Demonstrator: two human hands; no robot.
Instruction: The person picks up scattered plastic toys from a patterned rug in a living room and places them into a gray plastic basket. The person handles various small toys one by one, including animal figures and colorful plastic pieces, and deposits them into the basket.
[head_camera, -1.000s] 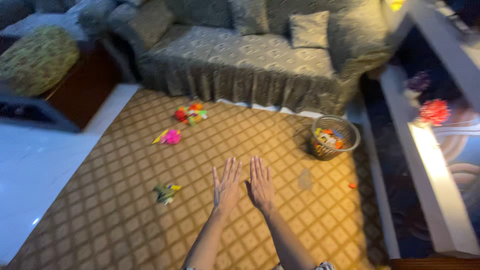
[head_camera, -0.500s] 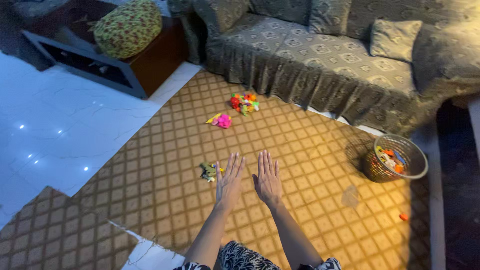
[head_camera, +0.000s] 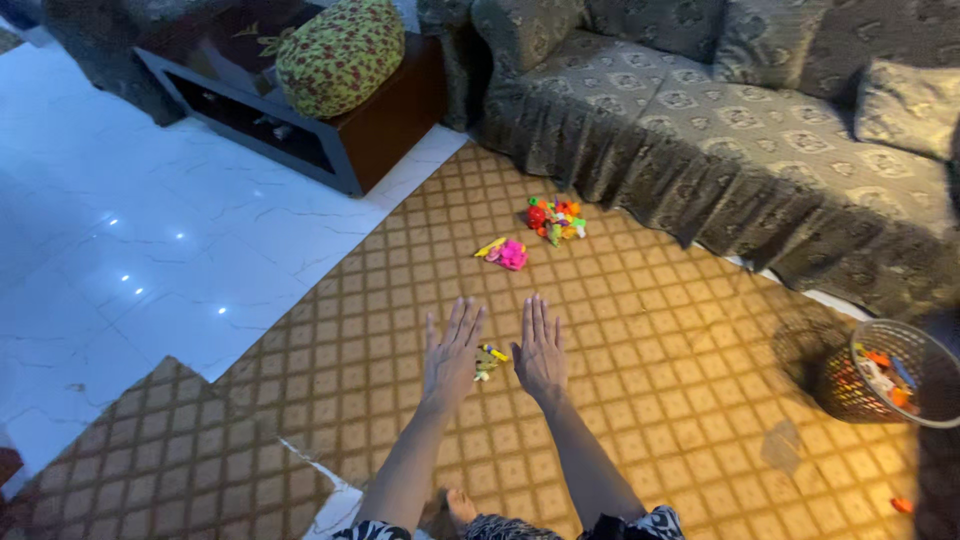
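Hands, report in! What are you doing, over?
Left hand and right hand open, empty. Small toy on carpet between them. Nothing blocking.

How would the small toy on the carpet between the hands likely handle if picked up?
The small toy looks like light, rigid plastic. Lying on the patterned carpet, it probably won't slide or roll. Both the left hand and right hand are open, holding nothing.

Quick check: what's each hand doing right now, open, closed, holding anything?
Left hand: open, fingers spread, empty.
Right hand: open, flat, empty; small multicoloured plastic toy lies between them on the rug.

Carpet tan diamond lattice; sofa grey medallion; floor white marble.
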